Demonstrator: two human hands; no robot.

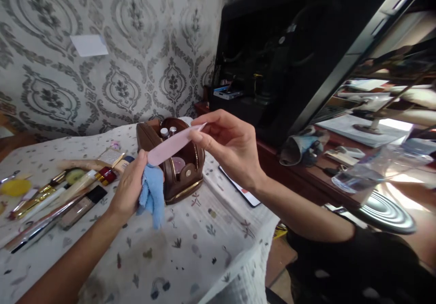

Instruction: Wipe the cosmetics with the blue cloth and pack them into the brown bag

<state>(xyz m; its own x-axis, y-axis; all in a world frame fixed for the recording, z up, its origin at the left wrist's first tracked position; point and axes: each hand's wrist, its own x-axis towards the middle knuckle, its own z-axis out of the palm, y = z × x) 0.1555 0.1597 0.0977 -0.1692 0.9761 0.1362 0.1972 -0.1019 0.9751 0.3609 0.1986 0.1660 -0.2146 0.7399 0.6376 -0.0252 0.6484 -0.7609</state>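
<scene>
My right hand [228, 146] pinches one end of a flat pink nail file [175, 145] and holds it up over the table. My left hand [131, 187] grips a blue cloth [152, 194] and presses it against the file's lower end. Just behind them a brown leather cosmetic bag [182, 177] stands open, with small bottles and a pink jar showing inside.
Brushes, gold tubes and a yellow sponge [15, 187] lie on the left of the patterned tablecloth [190, 245]. A phone [240, 187] lies right of the bag. A dark cabinet [272, 63] and a cluttered desk with a clear container [368, 172] stand to the right.
</scene>
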